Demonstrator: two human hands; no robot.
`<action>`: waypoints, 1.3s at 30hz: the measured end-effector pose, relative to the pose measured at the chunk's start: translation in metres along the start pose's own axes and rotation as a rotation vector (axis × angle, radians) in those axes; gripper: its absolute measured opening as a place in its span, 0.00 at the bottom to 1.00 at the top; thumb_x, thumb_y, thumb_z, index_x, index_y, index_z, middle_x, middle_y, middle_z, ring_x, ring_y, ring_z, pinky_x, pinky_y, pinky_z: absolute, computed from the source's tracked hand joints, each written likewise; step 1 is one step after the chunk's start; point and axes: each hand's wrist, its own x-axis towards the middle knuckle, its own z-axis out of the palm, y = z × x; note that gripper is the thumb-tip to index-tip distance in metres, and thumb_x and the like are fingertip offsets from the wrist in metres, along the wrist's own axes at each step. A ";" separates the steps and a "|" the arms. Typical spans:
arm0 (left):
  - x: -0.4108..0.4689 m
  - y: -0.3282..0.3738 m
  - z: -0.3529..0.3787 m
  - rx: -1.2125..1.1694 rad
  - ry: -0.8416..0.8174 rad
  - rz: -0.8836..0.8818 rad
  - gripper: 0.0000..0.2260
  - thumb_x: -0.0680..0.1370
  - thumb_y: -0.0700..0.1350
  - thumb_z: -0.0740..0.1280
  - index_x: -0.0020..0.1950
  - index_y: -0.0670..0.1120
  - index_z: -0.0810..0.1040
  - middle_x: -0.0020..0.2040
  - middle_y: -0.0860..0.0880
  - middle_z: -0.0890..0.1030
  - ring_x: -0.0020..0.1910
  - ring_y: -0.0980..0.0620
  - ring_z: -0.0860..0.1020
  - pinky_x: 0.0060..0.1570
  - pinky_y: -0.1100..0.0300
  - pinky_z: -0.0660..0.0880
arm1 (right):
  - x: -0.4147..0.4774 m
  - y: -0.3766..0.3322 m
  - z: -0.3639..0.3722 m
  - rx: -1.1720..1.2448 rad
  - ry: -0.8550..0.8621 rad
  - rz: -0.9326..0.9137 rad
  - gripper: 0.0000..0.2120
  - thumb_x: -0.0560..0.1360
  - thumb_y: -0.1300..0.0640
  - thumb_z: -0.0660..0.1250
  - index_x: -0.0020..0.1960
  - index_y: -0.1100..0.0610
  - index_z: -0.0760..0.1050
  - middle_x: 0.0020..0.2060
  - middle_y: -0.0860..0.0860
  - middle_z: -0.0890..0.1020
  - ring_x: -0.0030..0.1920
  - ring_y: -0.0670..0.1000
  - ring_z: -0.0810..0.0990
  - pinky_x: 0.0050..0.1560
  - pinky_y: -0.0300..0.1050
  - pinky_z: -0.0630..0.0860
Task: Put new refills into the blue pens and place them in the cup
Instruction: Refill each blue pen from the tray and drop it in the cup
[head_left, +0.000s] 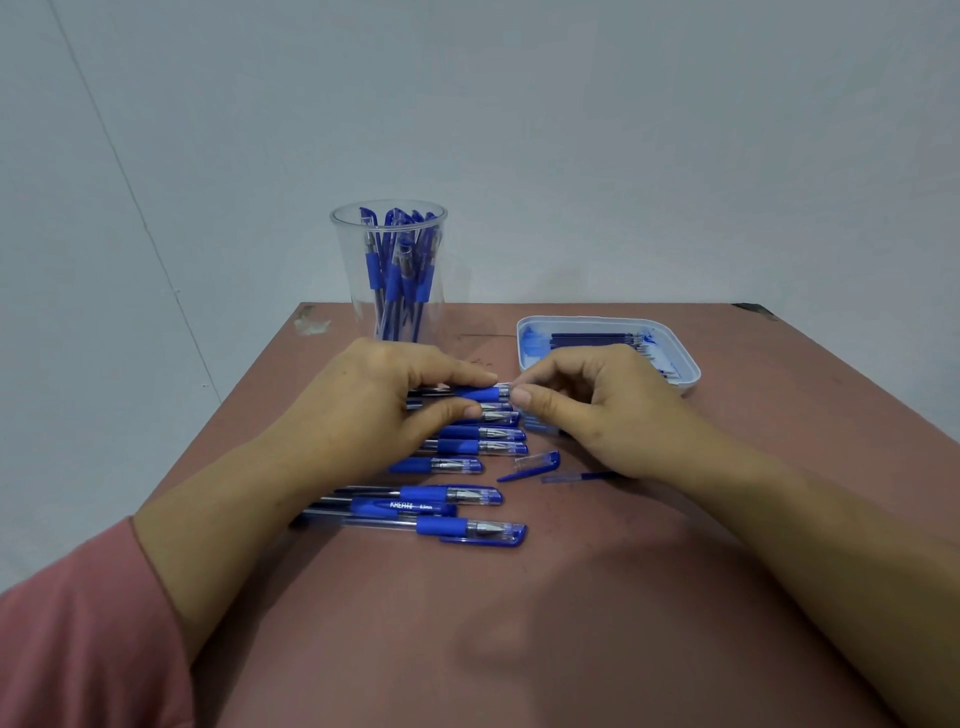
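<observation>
On table, cup (388, 270) holding blue pens (400, 265), tray (685, 371) of refills (592, 339)

At the centre of the frame the left hand (363, 410) pinches a blue pen (475, 393) by its grip, held level above the bench (571, 623), while the right hand (602, 410) closes thumb and forefinger on its tip end. Below them a row of capped blue pens (457, 467) lies on the bench, with a loose cap (535, 464) and a refill (576, 476) just to the right. A clear cup (388, 270) holding pens stands in the upper middle; a white tray (685, 364) of refills sits at right centre
</observation>
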 end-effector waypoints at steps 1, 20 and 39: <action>0.000 0.000 0.000 0.006 0.003 -0.001 0.15 0.72 0.57 0.66 0.58 0.63 0.78 0.44 0.67 0.79 0.47 0.66 0.79 0.44 0.72 0.74 | 0.000 -0.001 0.000 0.009 0.001 -0.003 0.02 0.74 0.50 0.71 0.43 0.46 0.81 0.30 0.40 0.80 0.32 0.39 0.75 0.35 0.31 0.70; 0.000 0.001 0.001 -0.096 0.035 -0.098 0.13 0.74 0.55 0.67 0.55 0.56 0.83 0.45 0.63 0.83 0.45 0.63 0.80 0.46 0.69 0.74 | -0.001 -0.004 -0.004 -0.013 0.114 -0.210 0.11 0.73 0.57 0.73 0.45 0.41 0.77 0.40 0.42 0.82 0.44 0.44 0.81 0.48 0.39 0.77; 0.002 0.000 -0.006 0.036 0.001 -0.243 0.08 0.75 0.52 0.70 0.53 0.62 0.81 0.38 0.67 0.77 0.46 0.68 0.76 0.37 0.78 0.68 | 0.004 0.007 -0.019 -0.340 -0.031 -0.055 0.16 0.76 0.58 0.68 0.41 0.37 0.71 0.43 0.41 0.80 0.45 0.39 0.77 0.46 0.30 0.70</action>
